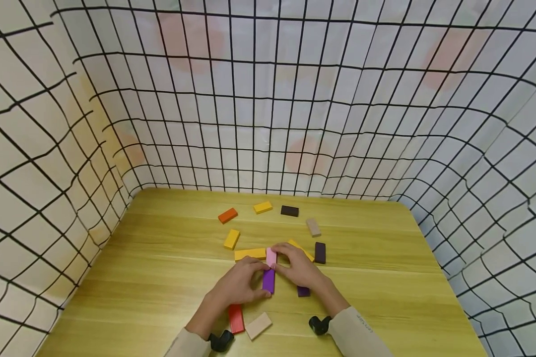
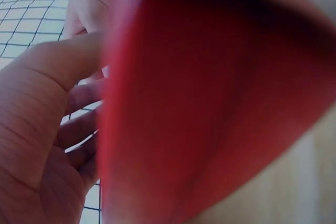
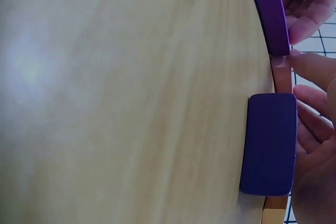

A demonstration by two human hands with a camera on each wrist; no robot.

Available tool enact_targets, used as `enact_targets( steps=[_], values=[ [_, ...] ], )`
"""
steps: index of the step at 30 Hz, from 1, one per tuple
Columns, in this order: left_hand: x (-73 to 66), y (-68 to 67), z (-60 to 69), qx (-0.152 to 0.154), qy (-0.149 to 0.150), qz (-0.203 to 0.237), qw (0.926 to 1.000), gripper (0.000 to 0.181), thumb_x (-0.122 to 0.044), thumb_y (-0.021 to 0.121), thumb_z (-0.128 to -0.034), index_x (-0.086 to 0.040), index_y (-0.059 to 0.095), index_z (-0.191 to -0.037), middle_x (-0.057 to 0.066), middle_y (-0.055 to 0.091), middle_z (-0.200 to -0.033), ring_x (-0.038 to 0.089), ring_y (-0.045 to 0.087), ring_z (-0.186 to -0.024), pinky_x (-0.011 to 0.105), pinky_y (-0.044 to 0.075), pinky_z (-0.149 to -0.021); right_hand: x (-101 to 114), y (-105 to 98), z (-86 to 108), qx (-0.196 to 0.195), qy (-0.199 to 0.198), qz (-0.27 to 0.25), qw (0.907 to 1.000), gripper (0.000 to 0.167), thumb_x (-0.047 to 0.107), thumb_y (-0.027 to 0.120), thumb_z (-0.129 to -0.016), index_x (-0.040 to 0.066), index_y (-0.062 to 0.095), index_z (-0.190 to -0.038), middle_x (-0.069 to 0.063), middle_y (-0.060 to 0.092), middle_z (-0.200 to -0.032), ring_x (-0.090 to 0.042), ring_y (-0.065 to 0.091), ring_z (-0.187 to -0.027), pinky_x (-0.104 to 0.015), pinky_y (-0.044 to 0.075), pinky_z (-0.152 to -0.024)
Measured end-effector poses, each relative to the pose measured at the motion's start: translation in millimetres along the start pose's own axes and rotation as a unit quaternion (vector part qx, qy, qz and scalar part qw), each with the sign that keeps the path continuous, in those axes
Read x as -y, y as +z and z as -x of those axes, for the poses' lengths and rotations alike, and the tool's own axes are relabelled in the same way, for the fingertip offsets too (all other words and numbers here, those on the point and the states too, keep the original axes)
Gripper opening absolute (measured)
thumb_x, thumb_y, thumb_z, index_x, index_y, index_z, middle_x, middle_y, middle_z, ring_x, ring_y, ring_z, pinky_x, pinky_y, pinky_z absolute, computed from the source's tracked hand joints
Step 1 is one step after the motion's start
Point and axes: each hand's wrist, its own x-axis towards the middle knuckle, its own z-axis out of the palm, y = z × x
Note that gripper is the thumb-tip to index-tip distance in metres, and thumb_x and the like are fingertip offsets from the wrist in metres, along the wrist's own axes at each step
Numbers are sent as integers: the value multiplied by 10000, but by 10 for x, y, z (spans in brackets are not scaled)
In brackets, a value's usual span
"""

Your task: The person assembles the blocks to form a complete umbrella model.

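A purple block (image 1: 268,281) lies on the wooden table, its far end meeting a pink block (image 1: 271,257). My left hand (image 1: 236,283) pinches the purple one lengthwise, thumb at the near end and fingertips at the far end. From the right side, my right hand (image 1: 301,268) holds the pink block between thumb and fingertips. Left of the pink block, a long yellow block (image 1: 250,255) runs sideways up to it. In the left wrist view a red block (image 2: 210,103) hides much of the left hand's work. The right wrist view shows a dark purple block (image 3: 269,145) near the right hand.
Behind the hands lie an orange block (image 1: 228,215), yellow blocks (image 1: 263,208), a black block (image 1: 289,211) and a beige block (image 1: 313,227). Another dark block (image 1: 320,253) stands right. A pale wooden block (image 1: 258,326) lies near my wrists. Black wire mesh (image 1: 268,124) encloses the table's back and sides.
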Motion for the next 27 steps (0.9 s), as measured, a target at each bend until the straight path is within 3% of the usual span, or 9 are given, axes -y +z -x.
enact_targets(
  steps=[11, 18, 27],
  values=[
    [24, 29, -19, -119, -60, -13, 9999, 644, -515, 858, -804, -150, 707, -1312, 59, 656, -1344, 242, 580, -1275, 438, 505, -1097, 28, -7, 10, 2, -39, -18, 10000, 407, 215, 634, -1035, 113, 607, -1428, -63, 586, -1472, -278, 532, -1398, -481, 427, -1178],
    [-1, 33, -40, -204, -101, -77, 9997, 704, -534, 870, -778, -128, 699, -1327, 85, 659, -1361, 263, 595, -1279, 445, 504, -1100, 43, -6, -6, 55, 136, 22, 9999, 427, 266, 629, -1040, 148, 594, -1449, -25, 572, -1491, -259, 518, -1415, -468, 413, -1193],
    [10, 39, -64, -272, -117, 194, 9994, 691, -505, 906, -735, -130, 719, -1284, 49, 706, -1305, 254, 627, -1242, 434, 513, -1088, 69, 7, 1, -4, 186, -71, 9998, 420, 257, 629, -1039, 123, 603, -1436, -57, 576, -1488, -285, 515, -1418, -502, 410, -1190]
  ],
)
